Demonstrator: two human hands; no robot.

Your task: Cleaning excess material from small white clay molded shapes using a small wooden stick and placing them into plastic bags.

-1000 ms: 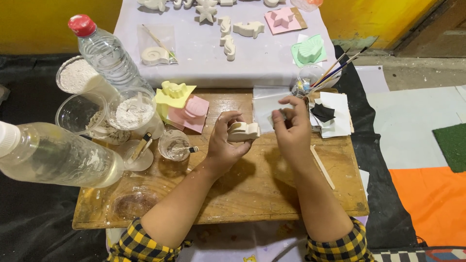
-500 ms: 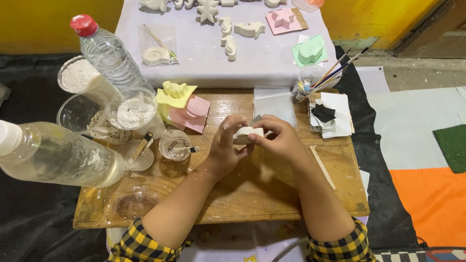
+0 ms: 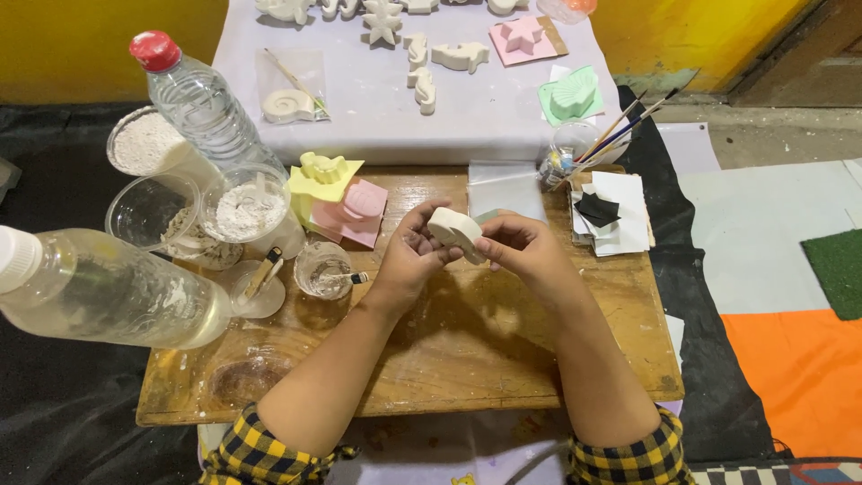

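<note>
Both forearms are reaching forward from the bottom of the view, bare from the rolled yellow-and-black checked sleeves up to the wrists, and angling inward so the hands are meeting in the middle. The left hand is curling with its palm facing right, fingers bent and thumb lying along the top, pinching from the left side. The right hand is turning its back toward the camera, fingers folding inward and gripping from the right. The fingertips of the two hands are sitting close together, nearly touching, wrists slightly raised.
</note>
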